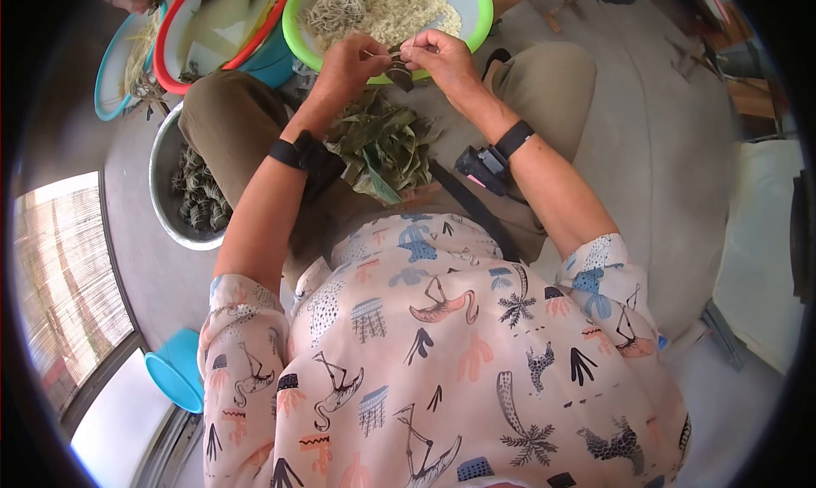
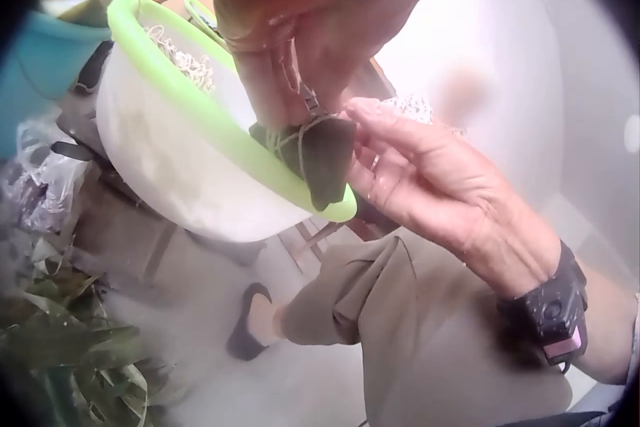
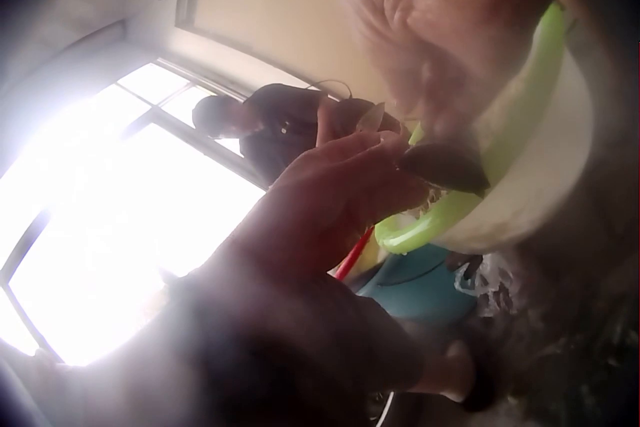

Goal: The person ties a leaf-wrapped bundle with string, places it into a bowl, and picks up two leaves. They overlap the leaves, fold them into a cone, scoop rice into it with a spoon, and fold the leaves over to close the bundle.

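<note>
Dark leaf-wrapped bundle (image 1: 400,77) beside the green-rimmed basin (image 1: 484,8), left hand (image 1: 351,61) pinching its pale string (image 1: 381,55), right hand (image 1: 445,57) pinching the bundle, loose leaves (image 1: 387,144) below the basin, red-rimmed tub (image 1: 159,53) left of it.

Blue bucket (image 1: 176,372) nr slatted blind (image 1: 72,258) on L, pale panel (image 1: 762,250) R.
</note>
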`<state>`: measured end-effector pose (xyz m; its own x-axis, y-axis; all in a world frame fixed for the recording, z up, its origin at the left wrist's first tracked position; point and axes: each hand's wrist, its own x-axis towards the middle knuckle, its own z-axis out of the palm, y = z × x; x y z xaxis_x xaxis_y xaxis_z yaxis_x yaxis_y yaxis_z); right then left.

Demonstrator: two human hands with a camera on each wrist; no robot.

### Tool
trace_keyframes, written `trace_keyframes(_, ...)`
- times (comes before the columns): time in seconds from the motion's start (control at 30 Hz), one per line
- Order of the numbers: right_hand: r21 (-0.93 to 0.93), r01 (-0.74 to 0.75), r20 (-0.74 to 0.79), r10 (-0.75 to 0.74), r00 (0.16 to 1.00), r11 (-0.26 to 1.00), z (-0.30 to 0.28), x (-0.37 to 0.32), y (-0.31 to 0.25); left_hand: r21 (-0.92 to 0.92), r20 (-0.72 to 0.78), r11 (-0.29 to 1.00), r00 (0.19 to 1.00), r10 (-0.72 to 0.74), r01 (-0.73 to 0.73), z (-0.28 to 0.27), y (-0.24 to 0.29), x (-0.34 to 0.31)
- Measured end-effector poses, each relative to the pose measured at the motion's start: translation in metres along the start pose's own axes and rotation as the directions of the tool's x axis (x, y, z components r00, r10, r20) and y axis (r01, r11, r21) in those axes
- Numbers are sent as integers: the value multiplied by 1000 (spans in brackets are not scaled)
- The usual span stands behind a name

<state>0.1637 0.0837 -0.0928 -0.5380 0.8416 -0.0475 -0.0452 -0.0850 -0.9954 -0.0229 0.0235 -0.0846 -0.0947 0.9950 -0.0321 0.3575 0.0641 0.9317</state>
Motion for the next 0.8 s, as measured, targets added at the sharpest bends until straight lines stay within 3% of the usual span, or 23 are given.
trace_keyframes(0.2,-91,-37,-63,31,998,995,0,-4,0,60,91,993,990,-104,99,-14,-3,1)
trace_keyframes(0.27,-58,-134,-100,127,987,989,-5,-4,9,122,86,986,989,-124,113,-14,-5,0)
trace_keyframes(0.37,22,-163,-114,164,980,986,-7,-6,7,117,76,983,986,-150,141,-11,-6,2)
trace_keyframes(0.47,38,-142,-112,146,983,989,-7,-8,5,218,28,972,994,-102,93,-5,-15,6)
trace_keyframes(0.53,39,-98,-69,100,993,994,-6,-6,0,308,14,951,1000,24,-27,-1,-18,8)
trace_keyframes(0.6,46,-57,-29,58,998,997,-4,-5,-3,344,7,938,1000,31,-31,2,-16,8)
trace_keyframes(0.67,204,-71,65,59,996,976,-6,-6,-5,377,5,925,999,41,-40,5,-11,6)
trace_keyframes(0.8,153,-68,140,47,989,986,-9,0,-11,422,-19,903,995,99,-82,8,-14,3)
